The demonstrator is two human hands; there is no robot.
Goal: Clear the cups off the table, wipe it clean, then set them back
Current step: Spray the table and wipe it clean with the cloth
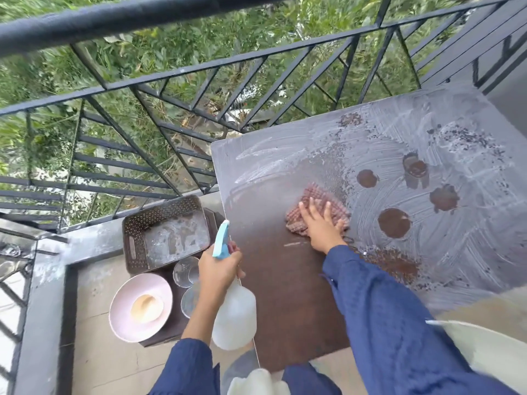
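Head view, right hand (320, 226): laid flat-fingered on cloth (316, 195), table (285, 295) centre.
Left hand (218, 269): curled round spray bottle (235, 317), 7 o'clock of cloth.

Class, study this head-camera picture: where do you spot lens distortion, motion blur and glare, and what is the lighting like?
Head view: wide-angle distortion bows the black metal railing; the pink woven cloth under the right hand is motion-blurred; the wet brown tabletop carries a pale streaky sheen on its far side; soft daylight, no hard shadows.
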